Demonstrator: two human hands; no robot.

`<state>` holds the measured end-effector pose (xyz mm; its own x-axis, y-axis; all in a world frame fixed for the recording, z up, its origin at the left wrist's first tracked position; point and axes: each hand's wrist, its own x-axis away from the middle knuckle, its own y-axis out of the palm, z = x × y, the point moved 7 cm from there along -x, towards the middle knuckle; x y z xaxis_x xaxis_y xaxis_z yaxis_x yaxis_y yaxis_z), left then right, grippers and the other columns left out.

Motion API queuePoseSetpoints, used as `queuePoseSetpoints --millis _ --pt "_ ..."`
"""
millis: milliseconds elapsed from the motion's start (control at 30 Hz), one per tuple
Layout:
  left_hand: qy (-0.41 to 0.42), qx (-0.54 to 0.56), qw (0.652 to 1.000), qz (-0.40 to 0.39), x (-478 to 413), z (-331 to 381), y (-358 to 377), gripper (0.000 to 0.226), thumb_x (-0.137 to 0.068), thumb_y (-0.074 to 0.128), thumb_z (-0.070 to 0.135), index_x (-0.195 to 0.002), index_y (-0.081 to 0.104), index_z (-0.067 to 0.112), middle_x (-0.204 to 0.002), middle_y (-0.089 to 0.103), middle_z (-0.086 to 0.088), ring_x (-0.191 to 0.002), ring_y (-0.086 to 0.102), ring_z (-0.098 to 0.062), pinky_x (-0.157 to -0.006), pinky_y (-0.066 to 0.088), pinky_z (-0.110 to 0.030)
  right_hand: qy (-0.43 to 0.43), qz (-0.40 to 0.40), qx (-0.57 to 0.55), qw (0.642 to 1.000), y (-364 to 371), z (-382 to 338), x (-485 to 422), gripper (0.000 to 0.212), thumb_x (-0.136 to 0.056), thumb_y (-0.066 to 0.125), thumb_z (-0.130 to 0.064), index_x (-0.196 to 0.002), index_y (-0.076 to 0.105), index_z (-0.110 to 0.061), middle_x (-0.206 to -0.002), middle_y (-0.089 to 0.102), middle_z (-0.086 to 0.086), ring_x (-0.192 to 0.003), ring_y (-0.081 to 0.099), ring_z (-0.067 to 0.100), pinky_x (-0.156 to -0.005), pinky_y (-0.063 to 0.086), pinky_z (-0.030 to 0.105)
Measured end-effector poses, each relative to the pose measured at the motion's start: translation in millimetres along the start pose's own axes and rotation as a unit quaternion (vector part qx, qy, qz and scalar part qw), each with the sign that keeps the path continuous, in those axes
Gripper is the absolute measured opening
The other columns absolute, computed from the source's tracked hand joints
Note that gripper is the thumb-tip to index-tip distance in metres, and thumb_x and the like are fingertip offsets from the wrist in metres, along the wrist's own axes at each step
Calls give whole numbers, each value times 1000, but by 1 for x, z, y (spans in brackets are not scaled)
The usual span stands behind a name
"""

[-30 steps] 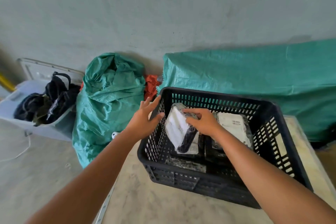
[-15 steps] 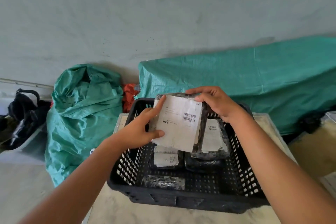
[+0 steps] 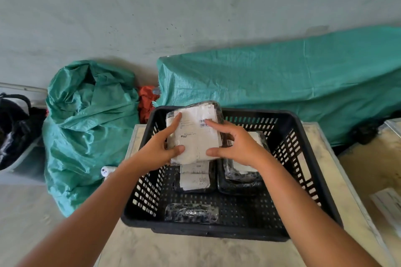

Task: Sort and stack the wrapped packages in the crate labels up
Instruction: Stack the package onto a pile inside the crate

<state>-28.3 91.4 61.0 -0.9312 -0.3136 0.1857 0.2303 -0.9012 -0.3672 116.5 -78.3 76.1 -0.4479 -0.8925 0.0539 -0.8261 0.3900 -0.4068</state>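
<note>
Lowered since the earlier frame, the labelled package, label up, is clamped between left hand and right hand over the black crate's far-left corner; lower it flat and square onto the labelled package beneath.

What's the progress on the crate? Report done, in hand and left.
Done: two packages lie in the black crate, a labelled package left and a right package partly hidden. In hand: the left hand and right hand hold a held package, label up. Left: setting it down; the small dark package shows no label.
</note>
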Motion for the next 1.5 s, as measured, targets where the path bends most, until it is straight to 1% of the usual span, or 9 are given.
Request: queuePoseSetpoints --millis 267,500,567,733,1000,1133,1300,1400,1500 --pt "-156 -102 982 -28 -38 -62 26 96 -97 64 9 -159 0 45 -135 58 -3 -103 66 -21 -89 58 -38 133 -63 25 989 51 66 -31 102 -78 89 -22 -159 30 -37 -163 32 -6 -147 32 14 -115 31 31" --pt "-231 -128 964 -26 -52 -118 44 98 -92 64 3 -160 6 45 -105 60 9 -83 66 -15 -60 56 -25 225 -78 61 969 92 113 -37 108 -82 86 -19 -163 16 -33 -165 29 3 -147 35 24 -106 33 26" --pt "-239 -156 958 -37 -54 -130 53 100 -92 64 5 -160 2 44 -112 61 2 -79 64 -14 -63 59 -32 248 -96 100 959 98 124 -36 111 -83 85 -21 -164 9 -31 -164 31 6 -145 38 27 -109 35 31" --pt "-221 -208 952 -38 -58 -149 58 101 -94 66 17 -157 -6 50 -149 44 -15 -81 55 -7 -68 45 -22 267 -102 147 947 105 138 -38 117 -85 82 -23 -163 -5 -32 -156 41 12 -130 52 31 -97 45 32" --pt "-213 -193 958 -18 -59 -150 57 99 -93 65 15 -157 -1 51 -120 49 -3 -84 59 -10 -59 46 -20 269 -82 153 947 102 139 -41 120 -83 84 -23 -163 -5 -32 -157 40 12 -133 50 31 -94 42 29" --pt "-210 -200 957 -10 -56 -147 56 97 -94 65 16 -158 -1 48 -128 50 -9 -87 61 -15 -58 47 -20 266 -70 159 948 102 131 -37 116 -84 83 -23 -164 -1 -31 -156 40 13 -135 48 32 -101 43 34" --pt "-227 -218 949 -18 -49 -134 58 89 -96 65 21 -162 7 38 -151 40 -16 -108 60 -25 -84 56 -33 250 -99 175 947 100 115 -26 102 -90 77 -24 -164 8 -29 -159 37 11 -138 46 30 -105 42 33" --pt "-215 -222 948 -77 -39 -112 56 81 -95 67 35 -161 21 31 -164 29 -8 -137 46 -28 -112 39 -37 219 -105 156 957 84 99 -12 93 -89 78 -28 -162 22 -31 -163 34 4 -142 42 28 -110 38 36" --pt "-162 -216 952 -143 -17 -83 49 74 -93 67 45 -157 31 38 -165 30 1 -145 38 -23 -119 29 -37 204 -101 93 969 66 86 9 75 -90 78 -24 -155 40 -33 -162 38 2 -142 43 23 -107 41 34"
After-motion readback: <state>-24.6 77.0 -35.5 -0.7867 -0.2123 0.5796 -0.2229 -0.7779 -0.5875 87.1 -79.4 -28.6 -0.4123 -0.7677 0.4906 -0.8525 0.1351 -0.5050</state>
